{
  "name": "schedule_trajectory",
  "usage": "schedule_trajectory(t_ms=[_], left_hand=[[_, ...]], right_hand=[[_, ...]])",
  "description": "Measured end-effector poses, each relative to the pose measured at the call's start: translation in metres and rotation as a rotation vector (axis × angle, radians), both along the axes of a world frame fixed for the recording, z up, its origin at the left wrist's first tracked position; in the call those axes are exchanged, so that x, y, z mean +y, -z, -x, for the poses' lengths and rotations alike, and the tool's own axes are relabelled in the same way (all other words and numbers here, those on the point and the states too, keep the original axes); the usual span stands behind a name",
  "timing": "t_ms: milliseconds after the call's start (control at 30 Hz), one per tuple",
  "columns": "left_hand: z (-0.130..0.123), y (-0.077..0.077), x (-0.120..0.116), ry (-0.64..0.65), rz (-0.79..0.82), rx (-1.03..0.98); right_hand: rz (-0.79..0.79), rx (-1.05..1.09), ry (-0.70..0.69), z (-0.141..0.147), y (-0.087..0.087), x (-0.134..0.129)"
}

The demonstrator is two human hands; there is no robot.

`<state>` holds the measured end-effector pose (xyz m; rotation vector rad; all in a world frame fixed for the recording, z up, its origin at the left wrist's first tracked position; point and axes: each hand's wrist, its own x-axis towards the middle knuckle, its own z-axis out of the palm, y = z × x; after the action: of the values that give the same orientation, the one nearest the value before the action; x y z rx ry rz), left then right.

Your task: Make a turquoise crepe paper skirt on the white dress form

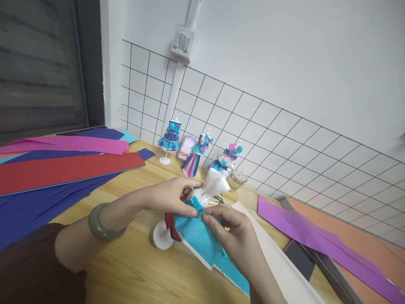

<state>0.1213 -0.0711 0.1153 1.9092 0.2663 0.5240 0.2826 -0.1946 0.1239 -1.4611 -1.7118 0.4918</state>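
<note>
A small white mannequin (210, 185) leans tilted between my hands, its round white base (163, 235) to the lower left. Turquoise crepe paper (198, 234) wraps its waist and spreads down to the right, with a red piece (170, 219) edged in dark blue behind it. My left hand (172, 196) holds the mannequin's waist, thumb pressing on the gathered top of the paper. My right hand (232, 228) pinches the turquoise paper at the waist, beside the left thumb.
Dressed mannequins (171, 137) stand at the back near a wire grid (228, 105) and a glass bowl (237, 179). Red paper (69, 171) and blue paper (57, 202) lie left; purple paper (316, 240) and a phone (299, 258) lie right.
</note>
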Motion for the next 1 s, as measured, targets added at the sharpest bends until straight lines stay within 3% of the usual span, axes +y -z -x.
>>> schedule_trajectory(t_ms=[267,633,1000], left_hand=[[-0.0003,-0.0021,-0.0037,-0.003,0.001,-0.002],[-0.0003,-0.0044,-0.0075,-0.039,-0.057,0.012],[0.0004,-0.0020,-0.0064,0.086,0.124,-0.038]], right_hand=[[0.071,0.096,0.122,0.0006,0.0025,0.0000],[0.083,0.150,0.126,0.0023,0.0029,0.0012],[0.070,0.170,0.150,0.0007,0.0042,0.0037]])
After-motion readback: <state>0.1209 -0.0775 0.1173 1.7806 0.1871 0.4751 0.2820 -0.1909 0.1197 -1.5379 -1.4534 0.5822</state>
